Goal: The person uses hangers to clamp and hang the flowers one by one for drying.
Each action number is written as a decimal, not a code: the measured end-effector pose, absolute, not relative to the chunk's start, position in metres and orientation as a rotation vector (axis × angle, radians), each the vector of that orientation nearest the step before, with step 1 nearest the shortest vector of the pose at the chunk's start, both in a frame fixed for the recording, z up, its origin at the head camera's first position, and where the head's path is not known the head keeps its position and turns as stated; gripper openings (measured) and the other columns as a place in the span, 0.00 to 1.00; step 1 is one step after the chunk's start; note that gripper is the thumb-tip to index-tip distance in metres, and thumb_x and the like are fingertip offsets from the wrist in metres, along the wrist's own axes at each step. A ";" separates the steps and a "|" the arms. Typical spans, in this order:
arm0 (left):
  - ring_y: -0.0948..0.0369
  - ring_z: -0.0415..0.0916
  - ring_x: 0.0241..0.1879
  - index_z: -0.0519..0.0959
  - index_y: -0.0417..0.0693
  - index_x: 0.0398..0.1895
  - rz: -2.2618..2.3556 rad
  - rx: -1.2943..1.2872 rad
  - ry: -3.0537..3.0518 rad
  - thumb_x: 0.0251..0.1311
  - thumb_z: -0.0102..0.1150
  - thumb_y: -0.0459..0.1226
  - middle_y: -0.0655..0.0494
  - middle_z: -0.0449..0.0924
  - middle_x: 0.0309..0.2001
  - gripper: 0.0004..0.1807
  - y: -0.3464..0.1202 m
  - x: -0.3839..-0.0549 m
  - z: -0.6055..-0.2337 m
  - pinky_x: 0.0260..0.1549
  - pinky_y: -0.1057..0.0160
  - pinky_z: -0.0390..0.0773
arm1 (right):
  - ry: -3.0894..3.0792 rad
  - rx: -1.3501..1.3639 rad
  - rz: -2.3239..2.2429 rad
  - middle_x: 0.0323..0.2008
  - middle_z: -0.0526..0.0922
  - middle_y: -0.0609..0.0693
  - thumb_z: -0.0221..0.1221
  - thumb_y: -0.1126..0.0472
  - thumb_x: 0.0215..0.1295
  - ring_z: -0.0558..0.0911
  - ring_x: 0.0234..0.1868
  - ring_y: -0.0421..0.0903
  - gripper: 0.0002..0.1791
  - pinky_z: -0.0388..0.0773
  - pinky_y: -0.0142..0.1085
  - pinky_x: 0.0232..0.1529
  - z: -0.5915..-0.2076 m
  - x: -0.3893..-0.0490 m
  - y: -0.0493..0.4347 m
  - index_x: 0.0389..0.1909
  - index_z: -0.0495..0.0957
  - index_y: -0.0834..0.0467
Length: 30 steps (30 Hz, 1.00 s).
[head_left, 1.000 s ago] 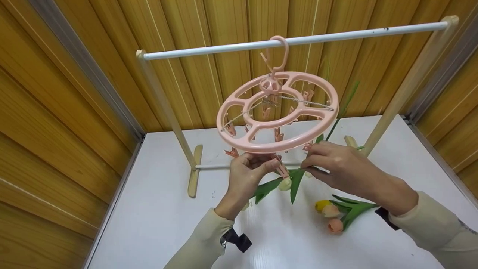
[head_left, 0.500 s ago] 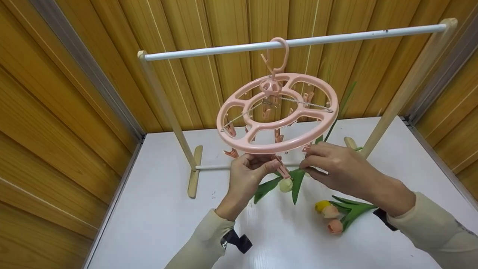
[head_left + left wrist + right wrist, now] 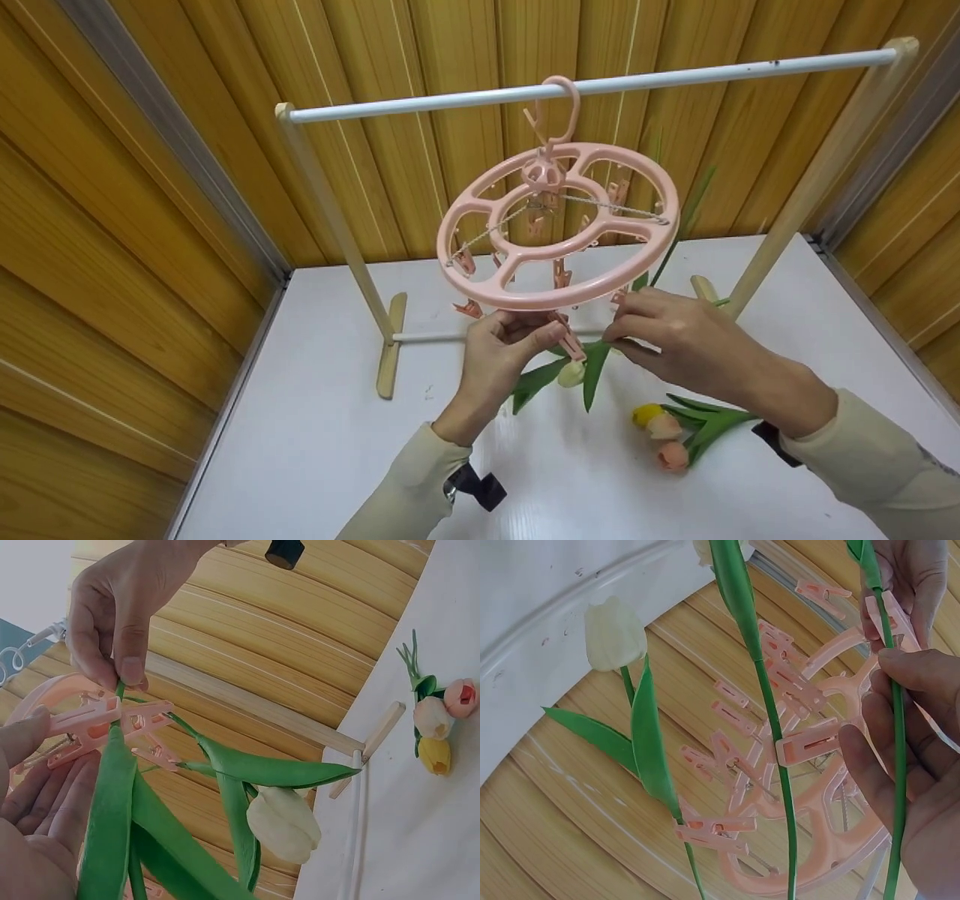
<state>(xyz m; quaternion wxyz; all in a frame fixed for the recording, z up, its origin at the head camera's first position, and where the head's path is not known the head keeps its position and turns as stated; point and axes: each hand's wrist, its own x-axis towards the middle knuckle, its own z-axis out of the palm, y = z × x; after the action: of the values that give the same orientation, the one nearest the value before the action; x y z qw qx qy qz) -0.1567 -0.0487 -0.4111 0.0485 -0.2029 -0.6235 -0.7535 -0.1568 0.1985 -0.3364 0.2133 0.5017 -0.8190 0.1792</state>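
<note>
While hands (image 3: 491, 356) (image 3: 675, 334) hold clip (image 3: 84, 724), stem (image 3: 898, 765) — axis slanting, leafy end (image 3: 109, 810) down.

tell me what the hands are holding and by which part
The left hand pinches a pink clip by its handle end; the right hand holds a flower by its green stem.

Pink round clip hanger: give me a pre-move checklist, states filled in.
1. Hanger hook over white rail: ok.
2. Left hand gripping pink clothespin: ok.
3. Right hand pinching green tulip stem: ok, stem runs through that clothespin's jaws.
4. Clothespin's bite on the stem without hand support: cannot tell, both hands are on it.
5. Neighboring white tulip clipped: ok, stem sits in its own clothespin.
6. All tulips hung: not ok, yellow tulip and two pinkish ones lie on the table.
</note>
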 end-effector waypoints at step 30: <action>0.51 0.87 0.50 0.84 0.33 0.52 -1.904 -0.382 -1.874 0.62 0.74 0.27 0.46 0.87 0.49 0.16 -0.134 -0.160 -0.453 0.51 0.55 0.87 | -2.287 1.325 0.449 0.39 0.86 0.44 0.81 0.77 0.43 0.82 0.38 0.42 0.23 0.83 0.24 0.38 -0.334 -0.161 0.240 0.39 0.89 0.55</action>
<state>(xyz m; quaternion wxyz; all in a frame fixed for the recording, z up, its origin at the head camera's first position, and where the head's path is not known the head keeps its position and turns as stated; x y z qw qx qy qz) -0.1600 -0.1343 -0.4534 0.2196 -0.1382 -0.6775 -0.6882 -0.1606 0.2400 -0.3344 0.2284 0.4811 -0.8305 0.1631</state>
